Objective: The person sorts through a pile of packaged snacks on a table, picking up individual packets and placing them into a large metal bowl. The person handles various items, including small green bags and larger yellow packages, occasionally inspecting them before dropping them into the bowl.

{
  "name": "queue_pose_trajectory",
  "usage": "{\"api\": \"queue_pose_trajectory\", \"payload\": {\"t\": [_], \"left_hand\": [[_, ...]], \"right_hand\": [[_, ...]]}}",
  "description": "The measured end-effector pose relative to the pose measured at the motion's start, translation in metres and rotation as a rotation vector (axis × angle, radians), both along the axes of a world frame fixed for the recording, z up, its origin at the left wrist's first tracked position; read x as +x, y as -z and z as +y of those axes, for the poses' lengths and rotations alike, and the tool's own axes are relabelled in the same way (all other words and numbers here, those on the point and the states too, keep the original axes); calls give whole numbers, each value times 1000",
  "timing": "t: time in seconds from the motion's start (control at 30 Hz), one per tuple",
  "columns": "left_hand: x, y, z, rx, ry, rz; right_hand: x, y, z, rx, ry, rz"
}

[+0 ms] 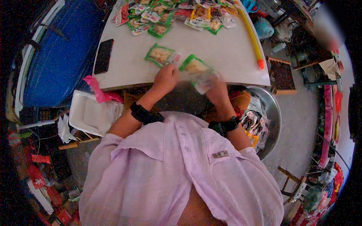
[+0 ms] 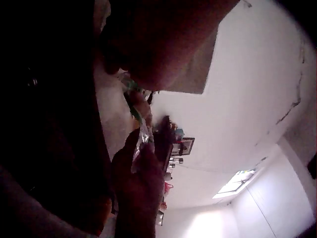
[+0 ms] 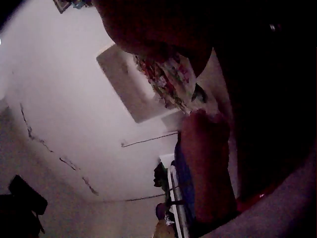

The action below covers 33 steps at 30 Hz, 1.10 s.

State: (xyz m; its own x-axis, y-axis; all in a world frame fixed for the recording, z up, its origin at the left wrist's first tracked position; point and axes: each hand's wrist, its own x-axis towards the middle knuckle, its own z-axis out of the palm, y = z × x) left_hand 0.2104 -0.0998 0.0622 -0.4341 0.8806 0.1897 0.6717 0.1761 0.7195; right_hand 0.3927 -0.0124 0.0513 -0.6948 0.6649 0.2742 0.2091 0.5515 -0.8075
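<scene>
At the near edge of the white table (image 1: 124, 64), my left hand (image 1: 166, 80) pinches the lower corner of a green-edged snack packet (image 1: 160, 55) with pale pieces inside. My right hand (image 1: 218, 90), blurred, grips the clear end of a second snack packet (image 1: 196, 67), whose green top edge points up and left. The two packets are side by side, a small gap between them. In the left wrist view, the clear wrapper (image 2: 143, 135) stands up from the fingers of my right hand (image 2: 141, 173). My left hand (image 3: 205, 148) also appears in the dark right wrist view.
Several more packets (image 1: 158, 17) are heaped at the table's far side. A black phone (image 1: 103, 56) lies at the left edge, a yellow stick (image 1: 252, 37) along the right. Below are a white foam box (image 1: 81, 113) on the left and a metal basin (image 1: 277, 124) with wrappers on the right.
</scene>
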Motion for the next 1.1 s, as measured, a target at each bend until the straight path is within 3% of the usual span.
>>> {"api": "queue_pose_trajectory", "payload": {"t": [0.03, 0.1, 0.17, 0.23, 0.33, 0.4, 0.47, 0.53, 0.6, 0.67, 0.73, 0.83, 0.93, 1.0, 1.07, 1.1], "left_hand": [[-1, 0, 0, 35, 7, -17], [0, 3, -1, 73, 13, 64], [1, 1, -1, 74, 18, 110], [5, -11, -2, 39, 23, 121], [9, -16, -4, 141, 81, 202], [14, -30, -6, 46, 70, 257], [14, -31, -9, 8, 73, 303], [11, -21, -12, 30, 90, 339], [10, -18, -17, 4, 113, 320], [10, -18, -19, -62, 124, 284], [12, -17, -22, -174, 130, 222], [11, -14, -23, -86, 192, 273], [13, -20, -23, -20, 225, 358], [12, -20, -24, -88, 188, 312], [11, -21, -25, -150, 180, 269], [10, -24, -26, -176, 190, 249]], "right_hand": [[-2, -2, -1, 302, 22, -156], [-10, 27, 6, -214, 48, 113], [-16, 17, 3, -314, 10, 112], [-22, -43, -9, 4, -84, -157], [-39, 6, 8, 157, -172, -227], [-58, 39, 19, -215, -198, 24], [-63, 18, 14, -150, -251, 3], [-60, -20, 9, 357, -325, -288], [-58, -16, 10, 54, -327, -212], [-54, -21, 14, 73, -301, -258], [-46, -29, 17, 407, -237, -429], [-51, -6, 20, 214, -258, -262], [-65, -14, 14, 583, -379, -513], [-77, 6, 9, 70, -292, -229], [-83, 7, 6, 70, -257, -171], [-84, 6, 7, 326, -268, -256]]}}
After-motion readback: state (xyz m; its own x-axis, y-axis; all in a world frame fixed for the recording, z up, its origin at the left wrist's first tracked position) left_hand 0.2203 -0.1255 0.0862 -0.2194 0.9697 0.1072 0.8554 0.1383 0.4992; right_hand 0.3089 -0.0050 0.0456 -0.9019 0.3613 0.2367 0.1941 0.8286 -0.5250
